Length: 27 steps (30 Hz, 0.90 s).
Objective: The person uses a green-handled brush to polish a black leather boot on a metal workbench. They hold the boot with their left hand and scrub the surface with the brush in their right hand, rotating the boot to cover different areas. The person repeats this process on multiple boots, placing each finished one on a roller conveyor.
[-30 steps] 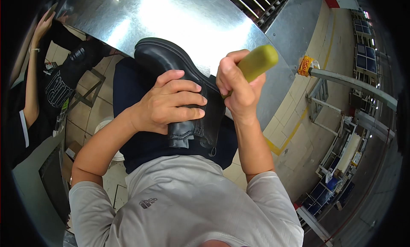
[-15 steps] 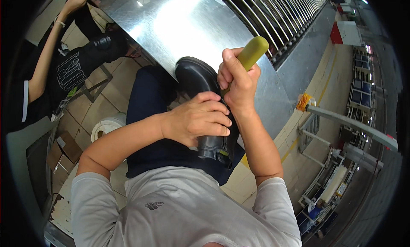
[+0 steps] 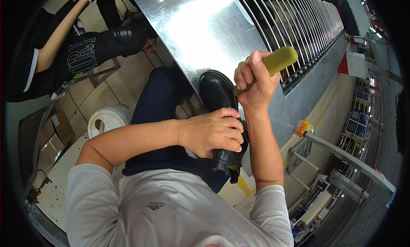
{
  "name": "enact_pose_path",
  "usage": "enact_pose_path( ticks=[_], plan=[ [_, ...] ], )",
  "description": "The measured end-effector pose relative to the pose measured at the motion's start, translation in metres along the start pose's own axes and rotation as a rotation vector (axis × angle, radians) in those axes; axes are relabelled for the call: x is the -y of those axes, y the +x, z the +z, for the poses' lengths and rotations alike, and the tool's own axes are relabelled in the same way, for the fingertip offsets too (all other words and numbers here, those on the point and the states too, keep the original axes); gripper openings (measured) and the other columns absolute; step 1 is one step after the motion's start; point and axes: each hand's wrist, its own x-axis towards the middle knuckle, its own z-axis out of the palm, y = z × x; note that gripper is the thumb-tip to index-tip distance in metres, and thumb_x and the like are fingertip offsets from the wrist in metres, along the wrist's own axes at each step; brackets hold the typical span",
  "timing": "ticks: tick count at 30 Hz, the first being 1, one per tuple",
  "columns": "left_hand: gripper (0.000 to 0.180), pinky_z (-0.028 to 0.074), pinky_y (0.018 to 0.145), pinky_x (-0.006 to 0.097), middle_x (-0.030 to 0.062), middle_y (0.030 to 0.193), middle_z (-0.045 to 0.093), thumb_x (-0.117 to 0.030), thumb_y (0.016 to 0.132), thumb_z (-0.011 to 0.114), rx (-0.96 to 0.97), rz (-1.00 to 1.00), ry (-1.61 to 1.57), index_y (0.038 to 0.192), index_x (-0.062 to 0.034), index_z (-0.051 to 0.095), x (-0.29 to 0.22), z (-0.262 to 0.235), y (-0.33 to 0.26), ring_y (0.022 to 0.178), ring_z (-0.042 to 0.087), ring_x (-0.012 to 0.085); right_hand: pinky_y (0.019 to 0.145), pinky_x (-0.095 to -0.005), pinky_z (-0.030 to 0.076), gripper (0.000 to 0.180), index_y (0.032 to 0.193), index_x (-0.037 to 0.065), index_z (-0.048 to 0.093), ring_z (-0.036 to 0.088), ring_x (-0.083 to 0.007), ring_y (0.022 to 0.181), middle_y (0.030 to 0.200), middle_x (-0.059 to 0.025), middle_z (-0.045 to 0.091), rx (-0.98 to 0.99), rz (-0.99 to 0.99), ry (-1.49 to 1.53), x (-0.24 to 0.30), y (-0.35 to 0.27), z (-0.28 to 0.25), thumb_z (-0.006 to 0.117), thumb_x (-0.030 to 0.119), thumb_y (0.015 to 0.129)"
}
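A black ankle boot [image 3: 215,92] lies over my lap at the metal table's edge, its rounded toe pointing away from me. Wrapped over the boot's shaft, my left hand [image 3: 218,133] grips it from above. My right hand [image 3: 258,82] is closed around a long olive-green piece with a rounded end [image 3: 282,60]. Its broad end sticks out past my thumb, up and to the right. The narrower lower end comes out below my fingers, close beside the boot; I cannot tell whether it touches. A bit of yellow-green shows near the boot's opening.
The shiny metal table [image 3: 183,31] meets a roller conveyor [image 3: 294,29] on the far right. Another person's arm [image 3: 64,31] and dark clothing are at the left. A white bucket [image 3: 109,119] and a cardboard box [image 3: 62,127] stand on the floor. A metal rail [image 3: 341,157] runs at right.
The view has shifted, so both hands and the boot appear farther right and slightly lower. The green piece has tilted flatter, and its narrow lower end now shows beside the boot.
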Motion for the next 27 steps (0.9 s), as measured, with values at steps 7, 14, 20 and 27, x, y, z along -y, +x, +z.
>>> enact_pose_path(
  ticks=[7, 14, 20, 27],
  plan=[
    [0.047, 0.033, 0.116, 0.051, 0.0021, 0.115, 0.066, -0.014, 0.067, 0.083, -0.031, 0.017, -0.032, 0.113, -0.0118, 0.073, 0.000, -0.005, 0.004, 0.118, 0.058, 0.0240, 0.039, -0.0260, 0.027, 0.024, 0.087, 0.002, 0.058, 0.036, -0.0083, 0.042, 0.056, 0.0016, 0.041, 0.080, 0.018, -0.015, -0.003, 0.020, 0.023, 0.073, 0.019, 0.095],
    [0.040, 0.033, 0.115, 0.051, 0.0015, 0.110, 0.065, -0.015, 0.069, 0.082, -0.075, 0.028, -0.062, 0.107, -0.0112, 0.070, 0.001, -0.006, 0.005, 0.116, 0.057, 0.0242, 0.040, -0.0257, 0.028, 0.024, 0.088, 0.002, 0.058, 0.036, -0.0082, 0.042, 0.056, 0.0015, 0.042, 0.134, 0.058, -0.038, -0.014, 0.033, 0.041, 0.074, 0.019, 0.094],
    [0.045, 0.034, 0.114, 0.049, 0.0017, 0.110, 0.064, -0.013, 0.065, 0.083, -0.090, 0.064, -0.040, 0.108, -0.0106, 0.069, -0.001, 0.001, 0.001, 0.117, 0.056, 0.0245, 0.041, -0.0286, 0.031, 0.022, 0.087, 0.006, 0.055, 0.036, -0.0119, 0.042, 0.055, -0.0003, 0.038, 0.217, 0.176, -0.049, -0.025, 0.035, 0.058, 0.066, 0.021, 0.099],
    [0.055, 0.033, 0.116, 0.050, 0.0028, 0.115, 0.065, -0.014, 0.059, 0.085, -0.050, 0.040, 0.002, 0.112, -0.0115, 0.070, 0.000, -0.005, 0.005, 0.119, 0.057, 0.0250, 0.042, -0.0289, 0.038, 0.025, 0.090, 0.004, 0.059, 0.044, -0.0135, 0.044, 0.057, -0.0006, 0.042, 0.075, -0.114, 0.000, 0.048, 0.044, 0.000, 0.062, 0.026, 0.103]
  ],
)
